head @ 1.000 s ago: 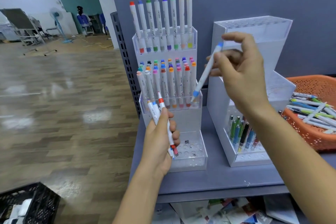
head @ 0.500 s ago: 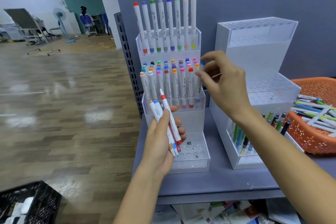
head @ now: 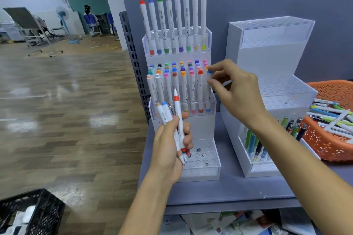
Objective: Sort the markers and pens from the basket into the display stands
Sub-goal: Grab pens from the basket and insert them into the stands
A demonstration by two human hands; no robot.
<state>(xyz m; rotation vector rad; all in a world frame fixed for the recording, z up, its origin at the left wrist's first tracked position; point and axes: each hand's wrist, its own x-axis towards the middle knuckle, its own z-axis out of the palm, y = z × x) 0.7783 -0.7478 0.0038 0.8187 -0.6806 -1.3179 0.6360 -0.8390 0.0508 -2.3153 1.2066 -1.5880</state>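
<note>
A grey shelf (head: 229, 192) carried everything, with two stepped, clear display stands side by side on it. The right stand (head: 267, 59) was the larger; only its near, lowest tier held pens (head: 252, 141), standing upright. The left stand (head: 200, 126) had a row of markers in its far top tier and a crowded middle tier, all upright with caps up. An orange basket (head: 328, 139) sat at the right edge of the shelf, just beside the right stand, with loose markers and pens (head: 332, 118) lying flat in it at mixed angles.

The right hand (head: 238, 93) reached across to the right end of the left stand's middle tier. Its thumb and forefinger were curled in on the upper part of a blue-capped marker (head: 209, 95). That marker stood in the rightmost front slot, long axis vertical, one blue end up under the fingertips and the other blue end down behind the tier's clear wall.

The left hand (head: 170, 149) was in front of the same stand, nearer the camera, fingers wrapped tight around a small bundle of markers (head: 178, 120). The bundle ran through the fist, with most of its length above the grip. Its long axis was close to upright, tops leaning slightly left; a red-banded one rose highest.
</note>
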